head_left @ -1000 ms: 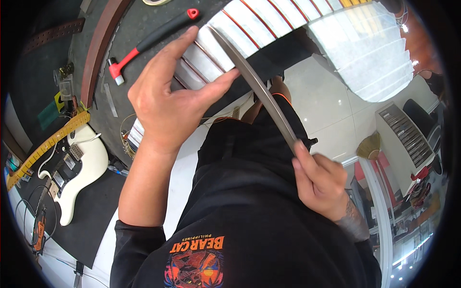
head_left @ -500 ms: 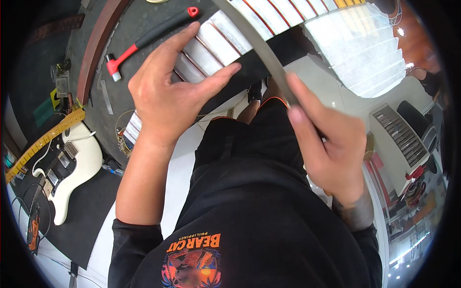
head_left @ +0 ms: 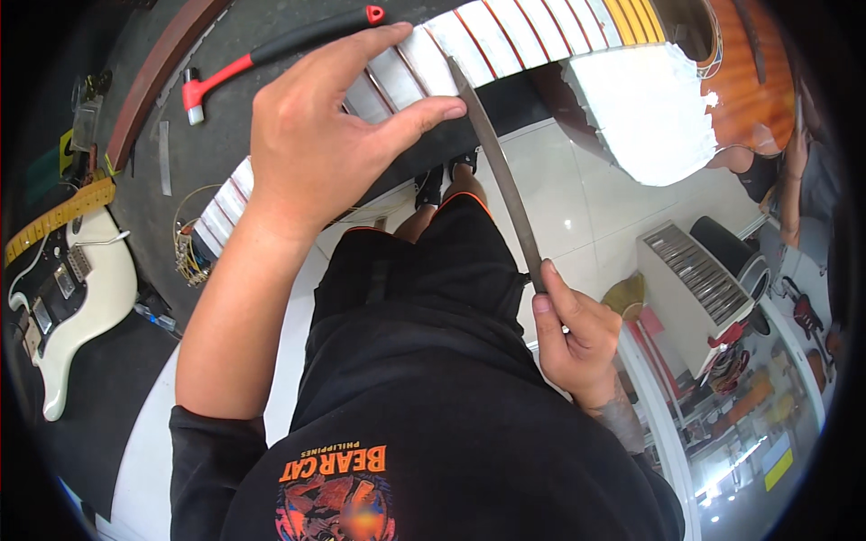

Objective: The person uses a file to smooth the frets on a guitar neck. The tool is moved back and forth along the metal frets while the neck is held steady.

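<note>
Black mat [head_left: 214,135] behind; L hand [head_left: 311,135], thumb/fingers apart, spans taped guitar neck [head_left: 501,32]. R hand [head_left: 577,332] clamped on file [head_left: 503,176], long way pointing fwd, bit left.

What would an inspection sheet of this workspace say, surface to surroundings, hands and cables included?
Surface: dark grey bench mat.
Job's things: long, narrow, grey metal file, tip at white-covered, striped guitar neck.
Clutter: red-and-black hammer with white tip; cream-white electric guitar.
Hands: left hand spread across the neck; right hand grips the file's near end.
Cables: nothing seen, only thin, loose brass-coloured strands.
Surroundings: pale, shiny tiled floor; white box-shaped cabinet.
</note>
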Demonstrator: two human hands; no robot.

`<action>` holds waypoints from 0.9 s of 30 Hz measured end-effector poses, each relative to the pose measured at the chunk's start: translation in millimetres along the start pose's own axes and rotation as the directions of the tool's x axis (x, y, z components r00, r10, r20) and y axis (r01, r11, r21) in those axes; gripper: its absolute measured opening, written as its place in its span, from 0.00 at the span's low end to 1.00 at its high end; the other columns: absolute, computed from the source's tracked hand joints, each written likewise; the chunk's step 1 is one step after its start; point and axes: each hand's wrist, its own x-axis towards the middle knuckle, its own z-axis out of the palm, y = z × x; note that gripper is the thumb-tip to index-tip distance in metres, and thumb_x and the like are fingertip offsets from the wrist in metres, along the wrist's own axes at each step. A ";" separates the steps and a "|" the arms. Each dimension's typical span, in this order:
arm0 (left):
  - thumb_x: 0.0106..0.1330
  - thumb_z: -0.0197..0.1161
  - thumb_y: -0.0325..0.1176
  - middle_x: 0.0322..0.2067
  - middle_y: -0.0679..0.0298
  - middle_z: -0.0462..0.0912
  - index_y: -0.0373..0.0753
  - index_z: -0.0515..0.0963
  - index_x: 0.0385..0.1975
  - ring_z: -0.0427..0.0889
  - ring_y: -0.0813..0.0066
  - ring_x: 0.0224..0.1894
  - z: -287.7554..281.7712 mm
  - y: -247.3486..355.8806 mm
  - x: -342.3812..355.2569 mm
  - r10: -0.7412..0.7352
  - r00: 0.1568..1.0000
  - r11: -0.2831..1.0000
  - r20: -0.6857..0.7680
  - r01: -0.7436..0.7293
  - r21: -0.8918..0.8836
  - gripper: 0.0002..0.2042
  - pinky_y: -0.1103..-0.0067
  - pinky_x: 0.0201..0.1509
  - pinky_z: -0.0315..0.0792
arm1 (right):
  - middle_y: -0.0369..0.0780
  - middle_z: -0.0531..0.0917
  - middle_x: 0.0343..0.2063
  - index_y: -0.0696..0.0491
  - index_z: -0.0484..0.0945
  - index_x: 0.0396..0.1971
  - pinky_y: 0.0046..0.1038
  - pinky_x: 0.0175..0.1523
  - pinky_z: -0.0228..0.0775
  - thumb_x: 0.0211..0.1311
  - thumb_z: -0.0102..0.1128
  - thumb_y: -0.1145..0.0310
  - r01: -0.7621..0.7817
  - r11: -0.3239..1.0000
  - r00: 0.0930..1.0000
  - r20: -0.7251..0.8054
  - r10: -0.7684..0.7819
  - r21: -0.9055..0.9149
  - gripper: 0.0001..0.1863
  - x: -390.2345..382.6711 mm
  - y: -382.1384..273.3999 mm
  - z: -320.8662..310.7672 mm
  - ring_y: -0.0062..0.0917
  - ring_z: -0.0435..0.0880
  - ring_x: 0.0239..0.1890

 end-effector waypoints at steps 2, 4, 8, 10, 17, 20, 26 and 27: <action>0.47 0.87 0.42 0.40 0.58 0.91 0.36 0.87 0.48 0.91 0.72 0.39 0.6 -0.8 -2.2 -0.011 1.000 1.000 -0.007 0.011 -0.008 0.29 0.79 0.47 0.81 | 0.37 0.71 0.13 0.57 0.83 0.59 0.25 0.22 0.65 0.58 0.69 0.84 -0.009 0.999 1.000 0.017 0.010 -0.047 0.26 -3.0 0.5 -0.4 0.23 0.70 0.13; 0.47 0.87 0.43 0.42 0.57 0.91 0.35 0.87 0.49 0.91 0.69 0.41 1.4 -0.4 -3.5 -0.003 1.000 1.000 -0.009 0.002 -0.026 0.29 0.77 0.49 0.81 | 0.37 0.72 0.13 0.56 0.83 0.60 0.24 0.22 0.66 0.58 0.69 0.84 -0.010 0.999 1.000 0.027 0.011 -0.037 0.27 -5.2 0.8 -2.3 0.24 0.71 0.13; 0.47 0.86 0.42 0.44 0.56 0.91 0.35 0.87 0.49 0.91 0.66 0.44 0.8 1.1 -4.3 -0.018 1.000 0.999 -0.013 0.017 -0.041 0.29 0.75 0.50 0.82 | 0.38 0.74 0.15 0.56 0.82 0.61 0.26 0.23 0.68 0.58 0.69 0.84 0.020 0.995 1.000 0.026 -0.018 -0.099 0.27 3.2 -7.6 1.7 0.26 0.74 0.14; 0.47 0.86 0.40 0.45 0.56 0.91 0.34 0.87 0.48 0.91 0.64 0.46 1.9 1.7 -4.0 -0.011 1.000 0.998 -0.010 0.010 -0.060 0.28 0.74 0.52 0.82 | 0.39 0.75 0.15 0.57 0.81 0.61 0.29 0.23 0.68 0.59 0.69 0.84 0.047 0.990 0.999 0.030 -0.044 -0.130 0.28 30.2 -10.3 6.7 0.27 0.75 0.14; 0.48 0.85 0.38 0.46 0.54 0.90 0.34 0.86 0.49 0.91 0.62 0.48 0.6 0.5 -4.3 -0.032 0.999 0.997 0.000 0.032 -0.070 0.27 0.74 0.53 0.82 | 0.40 0.71 0.15 0.55 0.80 0.63 0.21 0.27 0.66 0.69 0.64 0.79 0.105 0.994 0.994 0.013 -0.105 -0.023 0.23 130.7 -18.5 35.7 0.17 0.66 0.16; 0.48 0.85 0.37 0.47 0.54 0.90 0.34 0.86 0.49 0.90 0.62 0.48 -0.5 -0.5 -5.5 -0.033 0.999 0.998 0.009 0.034 -0.062 0.27 0.74 0.53 0.82 | 0.43 0.77 0.16 0.52 0.81 0.62 0.32 0.26 0.71 0.63 0.67 0.81 0.054 0.995 0.998 0.038 -0.052 -0.078 0.26 114.1 -24.2 27.3 0.33 0.77 0.16; 0.47 0.86 0.38 0.46 0.54 0.90 0.33 0.86 0.48 0.90 0.62 0.48 -0.6 1.6 -3.2 -0.019 1.000 0.998 0.008 0.020 -0.064 0.27 0.74 0.53 0.82 | 0.39 0.74 0.14 0.58 0.81 0.61 0.31 0.22 0.67 0.58 0.70 0.85 0.045 0.990 0.997 0.067 -0.036 -0.133 0.28 6.2 -4.3 -4.1 0.26 0.73 0.14; 0.47 0.86 0.38 0.46 0.54 0.90 0.33 0.86 0.48 0.90 0.61 0.48 -0.3 1.5 -3.2 -0.017 1.000 0.998 0.005 0.017 -0.068 0.27 0.74 0.53 0.82 | 0.38 0.74 0.14 0.57 0.81 0.61 0.31 0.22 0.67 0.58 0.70 0.85 0.020 0.994 0.999 0.051 -0.014 -0.111 0.29 1.4 -3.8 -5.1 0.26 0.73 0.13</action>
